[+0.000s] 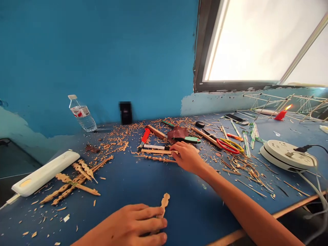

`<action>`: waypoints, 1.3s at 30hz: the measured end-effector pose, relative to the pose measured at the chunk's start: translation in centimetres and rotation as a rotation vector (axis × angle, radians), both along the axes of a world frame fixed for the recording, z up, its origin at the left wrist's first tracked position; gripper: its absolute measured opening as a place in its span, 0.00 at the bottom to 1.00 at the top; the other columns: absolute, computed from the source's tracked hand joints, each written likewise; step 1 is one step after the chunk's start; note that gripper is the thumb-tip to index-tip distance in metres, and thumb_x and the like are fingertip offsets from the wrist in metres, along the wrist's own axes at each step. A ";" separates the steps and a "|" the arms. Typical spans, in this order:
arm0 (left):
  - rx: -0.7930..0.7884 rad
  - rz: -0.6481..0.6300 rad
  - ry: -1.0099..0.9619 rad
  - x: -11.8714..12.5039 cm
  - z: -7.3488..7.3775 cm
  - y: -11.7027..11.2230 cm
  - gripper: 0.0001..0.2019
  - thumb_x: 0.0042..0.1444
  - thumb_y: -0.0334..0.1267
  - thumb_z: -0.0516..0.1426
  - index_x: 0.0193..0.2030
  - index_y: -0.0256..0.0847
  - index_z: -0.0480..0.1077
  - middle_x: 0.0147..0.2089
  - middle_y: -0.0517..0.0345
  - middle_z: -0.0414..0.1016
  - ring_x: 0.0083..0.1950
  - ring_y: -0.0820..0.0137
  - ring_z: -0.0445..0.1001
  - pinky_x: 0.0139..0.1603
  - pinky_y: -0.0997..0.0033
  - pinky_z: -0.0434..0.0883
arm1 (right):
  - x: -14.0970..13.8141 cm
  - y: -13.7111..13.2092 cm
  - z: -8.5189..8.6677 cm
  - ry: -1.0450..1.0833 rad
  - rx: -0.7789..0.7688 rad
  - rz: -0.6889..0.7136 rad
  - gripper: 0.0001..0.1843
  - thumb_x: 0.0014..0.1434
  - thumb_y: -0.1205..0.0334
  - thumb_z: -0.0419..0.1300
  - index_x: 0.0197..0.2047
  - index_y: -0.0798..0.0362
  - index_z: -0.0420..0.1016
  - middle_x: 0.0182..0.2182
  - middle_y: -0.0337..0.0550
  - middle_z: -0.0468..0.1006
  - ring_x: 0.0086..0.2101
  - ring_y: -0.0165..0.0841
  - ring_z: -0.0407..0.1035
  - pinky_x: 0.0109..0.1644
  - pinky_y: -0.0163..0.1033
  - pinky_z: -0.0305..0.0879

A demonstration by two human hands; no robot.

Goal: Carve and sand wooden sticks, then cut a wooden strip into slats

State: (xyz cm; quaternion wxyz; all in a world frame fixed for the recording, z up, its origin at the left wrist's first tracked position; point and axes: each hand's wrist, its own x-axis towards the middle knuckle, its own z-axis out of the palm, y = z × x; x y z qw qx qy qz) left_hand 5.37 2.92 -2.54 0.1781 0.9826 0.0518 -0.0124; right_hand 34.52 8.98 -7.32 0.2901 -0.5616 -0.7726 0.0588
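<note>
My left hand (138,223) is low in the view, its fingers over a short carved wooden stick (166,200). The stick's scalloped end sticks out past my index finger; my thumb is hidden. Farther forward, my right hand (186,155) is curled low over the table, fingertips at the dark end of a white pen (155,147) and a flat wooden strip (159,151). What it grips, if anything, is hidden. A notched stick (160,159) lies just in front. Beside the pen is a red-handled cutter (145,136); behind my hand, a green-handled tool (189,139) lies partly under brown sandpaper (178,132).
Carved sticks (77,184) lie crossed near a white power strip (47,172). A tilted water bottle (83,114) stands by the wall. Scissors (230,146), shavings (115,136), a round socket unit (287,153) and a lit red candle (280,115) spread across the table.
</note>
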 end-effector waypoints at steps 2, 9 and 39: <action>-0.032 0.002 0.072 0.5 0.8 0.5 0.20 0.73 0.35 0.53 0.66 0.57 0.72 0.62 0.57 0.81 0.68 0.60 0.75 0.68 0.62 0.71 | 1.3 1.2 -1.0 -0.079 0.011 -0.073 0.13 0.72 0.54 0.62 0.53 0.53 0.77 0.52 0.47 0.78 0.51 0.40 0.74 0.58 0.53 0.73; -0.054 0.001 0.059 0.1 0.2 1.4 0.20 0.73 0.31 0.50 0.63 0.53 0.74 0.61 0.52 0.82 0.66 0.59 0.77 0.72 0.56 0.66 | 3.6 2.3 -1.6 -0.238 0.025 -0.158 0.15 0.72 0.54 0.63 0.56 0.53 0.76 0.54 0.48 0.78 0.50 0.40 0.76 0.56 0.52 0.75; -1.210 0.630 -0.783 7.0 6.6 3.7 0.10 0.63 0.44 0.60 0.36 0.41 0.69 0.30 0.63 0.63 0.31 0.75 0.67 0.31 0.78 0.68 | 6.8 2.2 1.6 0.467 -0.046 -0.038 0.19 0.72 0.47 0.60 0.52 0.55 0.76 0.44 0.44 0.79 0.39 0.34 0.76 0.45 0.45 0.77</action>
